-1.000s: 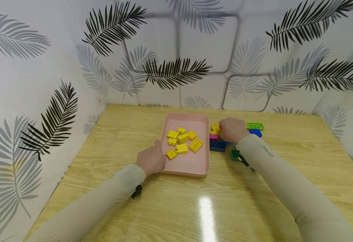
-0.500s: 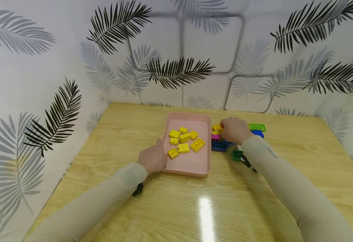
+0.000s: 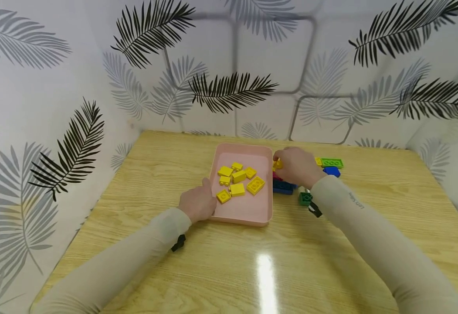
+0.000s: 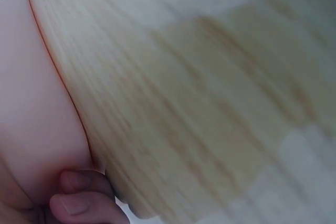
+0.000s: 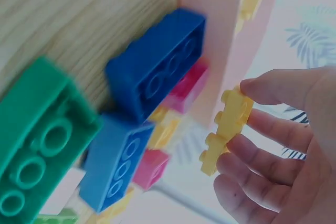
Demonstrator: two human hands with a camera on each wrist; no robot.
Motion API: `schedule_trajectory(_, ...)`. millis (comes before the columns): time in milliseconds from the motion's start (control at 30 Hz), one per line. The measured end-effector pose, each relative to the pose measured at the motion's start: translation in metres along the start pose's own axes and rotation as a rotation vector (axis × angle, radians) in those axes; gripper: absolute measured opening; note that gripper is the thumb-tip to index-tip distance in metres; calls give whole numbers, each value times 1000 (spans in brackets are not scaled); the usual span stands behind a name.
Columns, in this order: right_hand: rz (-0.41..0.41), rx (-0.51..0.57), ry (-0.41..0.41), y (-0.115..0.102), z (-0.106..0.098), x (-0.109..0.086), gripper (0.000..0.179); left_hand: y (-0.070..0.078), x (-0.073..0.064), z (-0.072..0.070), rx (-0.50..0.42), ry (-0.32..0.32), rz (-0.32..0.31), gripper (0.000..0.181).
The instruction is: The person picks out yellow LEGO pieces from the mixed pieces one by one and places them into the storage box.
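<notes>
My left hand [image 3: 198,201] grips the near left side of a pink tray [image 3: 242,214], thumb at the rim. Its curled fingers [image 4: 84,203] show against the tray's outer wall in the left wrist view. Several yellow toy bricks [image 3: 237,189] lie scattered inside. Just beyond the tray's right wall, my right hand [image 3: 296,166] pinches yellow toy bricks [image 5: 231,116] between thumb and fingers. They look like two small pieces end to end; whether they are joined I cannot tell. The fingers partly cover them.
Right of the tray lie a dark blue brick [image 3: 283,187], a lighter blue brick [image 5: 113,163], pink bricks [image 5: 186,85] and a green brick [image 3: 305,199]. Farther right are a lime brick [image 3: 332,162] and a blue piece [image 3: 332,171]. A patterned wall [image 3: 252,117] stands behind the table.
My right hand has shifted slightly left and away from me, towards the tray's right wall, now with yellow bricks in its fingers. The left hand keeps its hold on the tray.
</notes>
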State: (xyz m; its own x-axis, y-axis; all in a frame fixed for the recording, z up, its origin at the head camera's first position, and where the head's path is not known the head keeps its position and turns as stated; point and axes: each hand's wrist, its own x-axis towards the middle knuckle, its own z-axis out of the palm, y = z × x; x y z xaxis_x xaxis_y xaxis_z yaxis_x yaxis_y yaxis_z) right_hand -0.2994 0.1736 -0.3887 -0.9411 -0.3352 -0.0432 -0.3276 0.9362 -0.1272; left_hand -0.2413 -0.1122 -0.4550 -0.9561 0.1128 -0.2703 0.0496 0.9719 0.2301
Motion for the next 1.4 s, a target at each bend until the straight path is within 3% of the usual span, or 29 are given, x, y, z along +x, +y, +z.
schedule_trajectory(300,-92,35,-65,-32,-2,-10,35,0,0,-1,6,-6,4,57)
schedule_trajectory(467,-112,35,-73,-42,-2,-14,35,1,0,-1,19,-5,22,53)
schedule_trajectory(1000,-115,-6,-72,-32,3,-16,32,0,0,-1,4,-12,23,47)
schedule_trajectory(1400,-127,69,-110,-32,11,-23,33,-2,-2,0,-2,-5,27,45)
